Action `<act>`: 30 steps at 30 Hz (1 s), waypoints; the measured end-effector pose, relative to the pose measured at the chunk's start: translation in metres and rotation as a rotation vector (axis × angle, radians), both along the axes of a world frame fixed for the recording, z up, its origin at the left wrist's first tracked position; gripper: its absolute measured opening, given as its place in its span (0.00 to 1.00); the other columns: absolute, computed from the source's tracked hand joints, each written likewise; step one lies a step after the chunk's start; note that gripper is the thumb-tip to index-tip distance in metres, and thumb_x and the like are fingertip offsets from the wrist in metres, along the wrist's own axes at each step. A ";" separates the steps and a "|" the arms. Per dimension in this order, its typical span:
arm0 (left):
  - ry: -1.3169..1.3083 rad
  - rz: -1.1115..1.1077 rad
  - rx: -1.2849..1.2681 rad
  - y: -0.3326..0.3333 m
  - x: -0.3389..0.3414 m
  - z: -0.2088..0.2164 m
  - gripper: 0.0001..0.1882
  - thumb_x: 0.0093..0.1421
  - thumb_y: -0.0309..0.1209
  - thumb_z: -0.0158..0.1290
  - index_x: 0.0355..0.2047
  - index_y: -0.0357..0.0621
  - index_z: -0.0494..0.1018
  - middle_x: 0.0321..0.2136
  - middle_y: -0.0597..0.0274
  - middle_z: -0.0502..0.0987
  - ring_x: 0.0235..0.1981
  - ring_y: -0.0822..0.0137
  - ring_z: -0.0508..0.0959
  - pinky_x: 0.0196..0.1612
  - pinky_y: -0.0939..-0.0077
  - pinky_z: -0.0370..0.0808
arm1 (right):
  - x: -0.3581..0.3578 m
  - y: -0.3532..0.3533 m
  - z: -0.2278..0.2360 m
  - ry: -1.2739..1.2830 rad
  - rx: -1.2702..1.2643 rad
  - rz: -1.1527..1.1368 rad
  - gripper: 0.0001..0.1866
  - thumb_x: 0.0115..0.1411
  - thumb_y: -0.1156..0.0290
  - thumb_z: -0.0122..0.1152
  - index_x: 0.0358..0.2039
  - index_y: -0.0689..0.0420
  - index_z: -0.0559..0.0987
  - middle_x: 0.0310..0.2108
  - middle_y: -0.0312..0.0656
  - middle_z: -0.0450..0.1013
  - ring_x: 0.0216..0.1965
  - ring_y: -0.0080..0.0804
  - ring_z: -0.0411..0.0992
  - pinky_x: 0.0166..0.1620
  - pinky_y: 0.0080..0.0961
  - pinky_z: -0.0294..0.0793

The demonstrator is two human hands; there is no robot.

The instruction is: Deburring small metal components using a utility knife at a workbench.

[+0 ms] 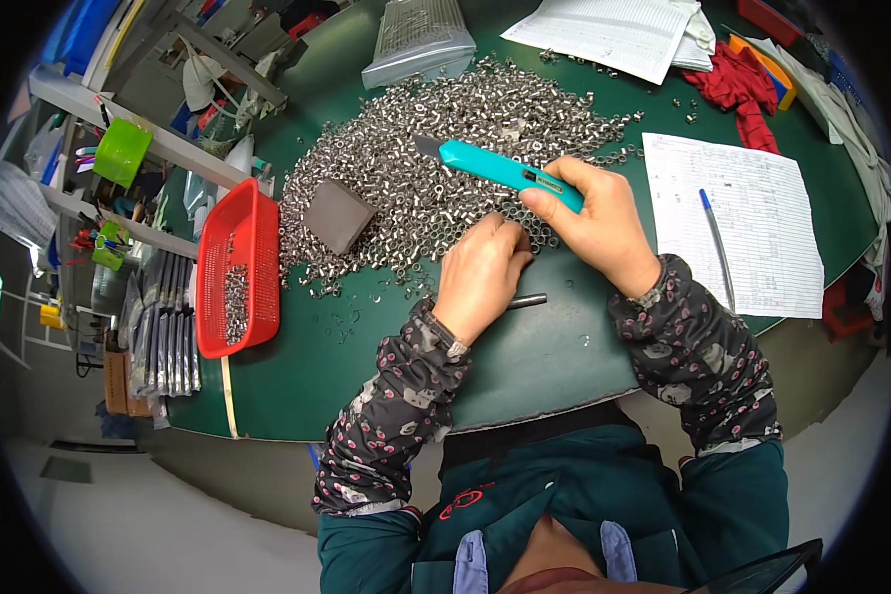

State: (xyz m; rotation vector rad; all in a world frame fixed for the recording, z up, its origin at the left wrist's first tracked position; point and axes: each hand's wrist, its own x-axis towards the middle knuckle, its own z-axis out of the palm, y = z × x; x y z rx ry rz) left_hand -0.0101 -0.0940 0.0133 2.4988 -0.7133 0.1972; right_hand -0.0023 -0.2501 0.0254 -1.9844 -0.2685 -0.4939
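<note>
My right hand (604, 213) is wrapped round a teal utility knife (510, 176), its dark blade end pointing up and left over the pile. Beneath the knife spreads a large heap of small shiny metal rings (416, 119). At the heap's near edge my left hand (480, 272) has its fingers curled together, pinching; what is in them, if anything, is hidden. A short dark rod (527, 301) lies on the table beside that hand, partly covered by it. A dark grey block (338, 216) rests on the left part of the heap.
Left of the heap stands a red perforated basket (267, 267) with some metal parts inside. Clear bags (421, 45) of parts lie behind. On the green table (564, 361), at right, a pen (715, 243) lies on a printed sheet (782, 198). Red cloth (737, 89) lies far right.
</note>
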 end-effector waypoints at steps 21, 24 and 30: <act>0.886 -0.118 -1.699 0.091 0.011 -0.016 0.07 0.60 0.31 0.42 0.35 0.41 0.65 0.27 0.65 0.63 0.19 0.79 0.59 0.17 0.90 0.57 | -0.007 0.007 0.000 0.157 -0.284 0.164 0.16 0.45 0.56 0.60 0.23 0.58 0.75 0.17 0.47 0.69 0.21 0.43 0.69 0.24 0.33 0.66; 0.877 -0.080 -1.700 0.093 0.011 -0.016 0.06 0.60 0.30 0.42 0.34 0.42 0.66 0.26 0.65 0.65 0.18 0.79 0.59 0.16 0.90 0.57 | -0.008 0.009 -0.002 0.178 -0.324 0.211 0.17 0.45 0.55 0.59 0.24 0.58 0.76 0.19 0.47 0.70 0.22 0.44 0.70 0.26 0.35 0.67; 0.878 -0.035 -1.670 0.090 0.010 -0.010 0.05 0.60 0.28 0.42 0.34 0.42 0.66 0.25 0.65 0.66 0.18 0.79 0.60 0.16 0.89 0.57 | -0.008 0.010 -0.002 0.217 -0.360 0.226 0.18 0.46 0.53 0.58 0.25 0.58 0.76 0.20 0.47 0.71 0.23 0.45 0.70 0.27 0.35 0.67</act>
